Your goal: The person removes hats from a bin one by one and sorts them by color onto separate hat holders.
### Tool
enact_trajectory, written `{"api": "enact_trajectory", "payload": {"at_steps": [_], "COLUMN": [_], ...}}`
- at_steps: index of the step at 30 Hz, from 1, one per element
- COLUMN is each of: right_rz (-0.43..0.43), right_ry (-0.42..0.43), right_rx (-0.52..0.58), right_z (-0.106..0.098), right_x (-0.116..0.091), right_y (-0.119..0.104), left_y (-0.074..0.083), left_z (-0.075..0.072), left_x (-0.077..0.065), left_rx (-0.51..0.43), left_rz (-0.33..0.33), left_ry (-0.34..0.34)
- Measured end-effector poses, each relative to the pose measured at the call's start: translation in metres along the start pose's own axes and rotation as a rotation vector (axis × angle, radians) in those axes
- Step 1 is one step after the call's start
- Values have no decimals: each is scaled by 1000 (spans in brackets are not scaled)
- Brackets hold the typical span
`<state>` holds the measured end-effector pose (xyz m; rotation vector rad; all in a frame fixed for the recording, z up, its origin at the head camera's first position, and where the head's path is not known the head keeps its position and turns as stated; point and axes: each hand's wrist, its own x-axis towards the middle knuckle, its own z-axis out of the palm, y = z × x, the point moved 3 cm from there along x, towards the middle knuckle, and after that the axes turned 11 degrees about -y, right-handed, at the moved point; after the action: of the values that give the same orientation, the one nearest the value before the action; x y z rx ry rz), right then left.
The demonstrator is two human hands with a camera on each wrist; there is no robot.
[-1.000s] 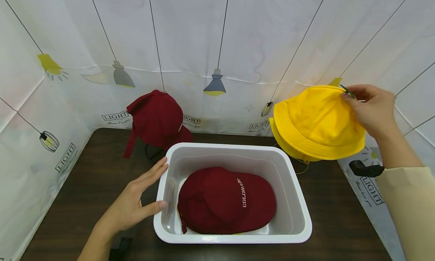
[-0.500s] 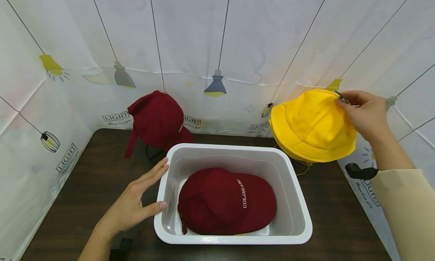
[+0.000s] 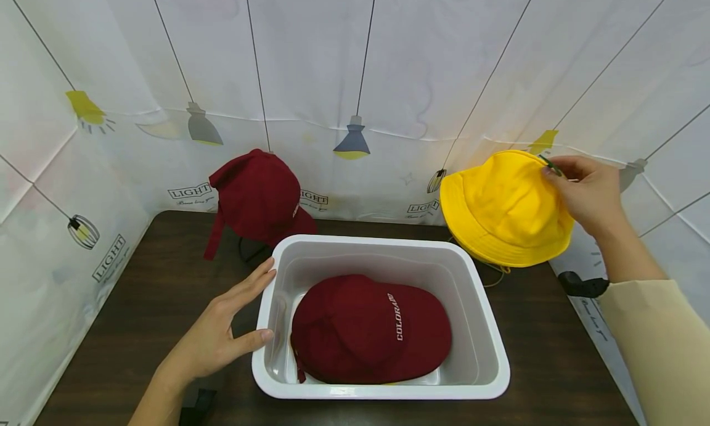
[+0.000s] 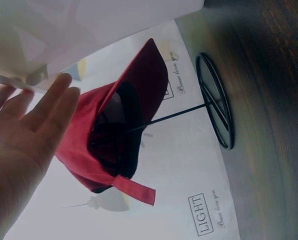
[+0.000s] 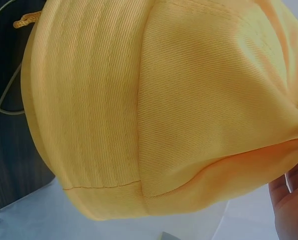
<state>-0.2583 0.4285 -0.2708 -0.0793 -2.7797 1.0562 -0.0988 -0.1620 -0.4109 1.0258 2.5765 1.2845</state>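
Note:
My right hand (image 3: 590, 192) pinches the top of a yellow bucket hat (image 3: 505, 210) at the back right. A small dark green piece (image 3: 550, 166) sticks up at its fingertips. The hat's crown is drawn into folds towards the hand in the right wrist view, and a yellow cord (image 5: 26, 20) hangs at its brim. My left hand (image 3: 213, 330) has its fingers spread, fingertips and thumb against the left rim of a white plastic bin (image 3: 482, 390). In the bin lies a dark red baseball cap (image 3: 360, 330) lettered "COLORADO", a sliver of yellow showing beneath it.
Behind the bin at left, another dark red cap (image 4: 84, 135) hangs on a black wire stand (image 4: 228, 125), its strap dangling. A pale wire ring (image 5: 9, 111) lies below the yellow hat. White lamp-print cloth (image 3: 310, 56) encloses the dark wooden table (image 3: 127, 327).
My right hand and the yellow hat have moved left and slightly down. The lower yellow brim edge seen a second ago is now covered. The left hand keeps its place on the bin.

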Motion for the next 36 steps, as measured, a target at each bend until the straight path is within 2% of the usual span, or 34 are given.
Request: {"api": "enact_trajectory", "payload": {"at_steps": [16,36], "right_rz": [26,-2], "right_ry": [-28,-32], "right_rx": [43,11], "right_z": [5,0], "right_x": [-4,-6], "right_y": [2,3], "left_y": [-1,0], "left_z": [0,0], "left_x": [0,1], "left_rx": [3,-2], "left_rz": [4,2], "left_ry": [1,4]}}
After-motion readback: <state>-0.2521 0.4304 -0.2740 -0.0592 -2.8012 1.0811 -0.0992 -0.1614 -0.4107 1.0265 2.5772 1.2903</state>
